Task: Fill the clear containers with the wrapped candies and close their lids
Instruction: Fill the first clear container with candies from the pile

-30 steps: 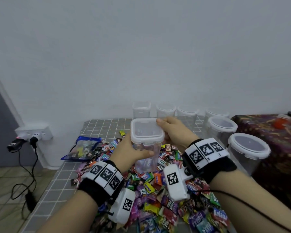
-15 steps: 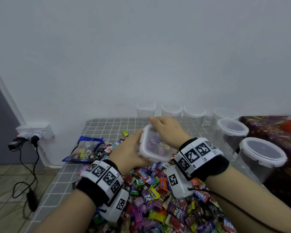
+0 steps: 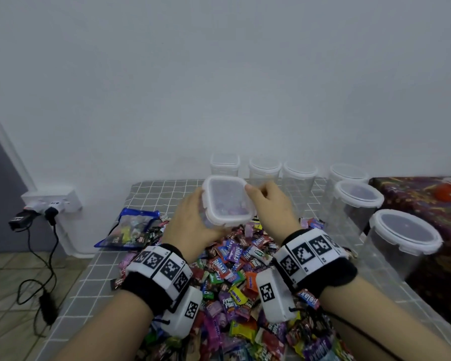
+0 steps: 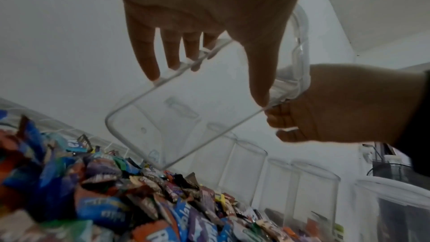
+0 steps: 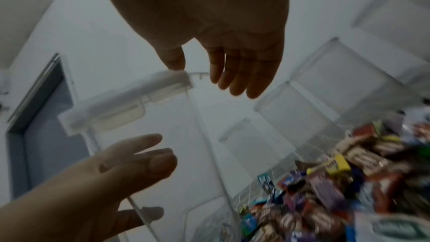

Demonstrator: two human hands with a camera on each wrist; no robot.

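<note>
A wall socket [image 3: 51, 201] w/ plugs and a dangling black cable [image 3: 41, 269] was seen at far left, beside the grey gridded tabletop [image 3: 71, 303]. A blue-edged clear pouch [image 3: 130, 227] lay on the tabletop's left part, touching the edge of the candy pile.

The wrapped candies [image 3: 232, 282] were heaped across the near centre of the tabletop, between the two forearms.

The square clear container [image 3: 228, 201] was held in the air above the pile, tilted, its white-rimmed lid on and facing the head cam. It was gripped by the left hand [image 3: 190, 227]: in the left wrist view the thumb was pressed along one side wall and the fingers [image 4: 149, 58] were wrapped over the opposite edge. So the left grip was closed on the container body [image 4: 186, 109]. No candy was made out inside it from the wrist views; the colours behind the lid could not be told as contents or as pile seen through.

The right hand [image 3: 268, 204] was set at the container's right side, thumb tip on the lid rim [image 5: 130, 104], the other fingers [image 5: 239, 78] loosely curled just beside it, not clearly touching; its grip was more relaxed than clamped.

Farther right, a row of lidded clear containers [image 3: 264, 169] stood along the far wall, then larger round ones [image 3: 404, 238] toward the near right. A patterned dark cloth [image 3: 427, 204] was seen at far right.
</note>
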